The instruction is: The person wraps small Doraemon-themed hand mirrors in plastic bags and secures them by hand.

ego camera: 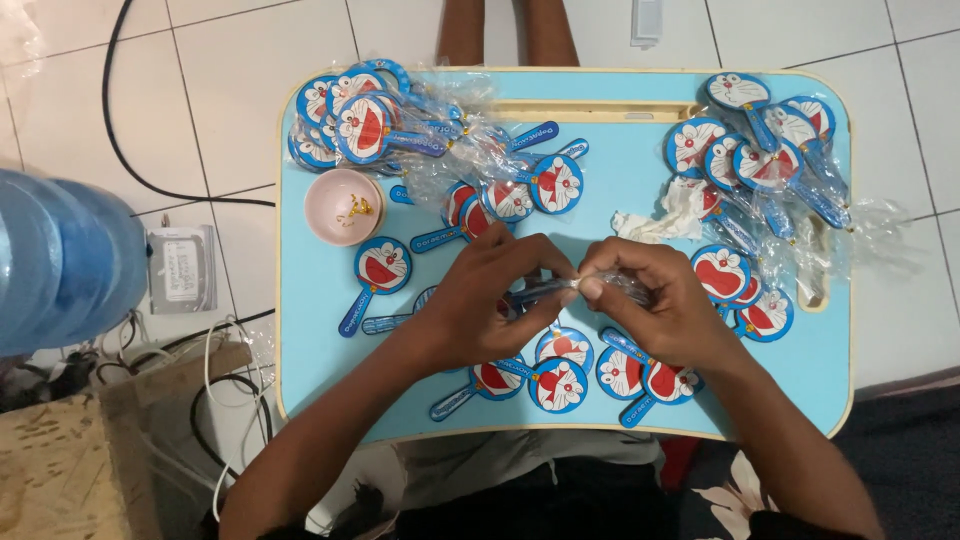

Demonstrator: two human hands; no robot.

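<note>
Both hands meet at the table's middle: the left hand (490, 300) and right hand (650, 305) pinch a clear plastic sleeve (560, 288) with fingertips together. The thin film could slip or tear; a jolt might spill the pink bowl (343, 207), far left.

The person's left hand (490, 300) and right hand (665, 305) are bare, forearms unsleeved, with no rings or watch.

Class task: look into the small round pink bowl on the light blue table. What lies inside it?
Inside the small round pink bowl lie a few tiny gold-coloured pieces near its middle. Their exact kind is too small to tell. Nothing covers the bowl.
</note>
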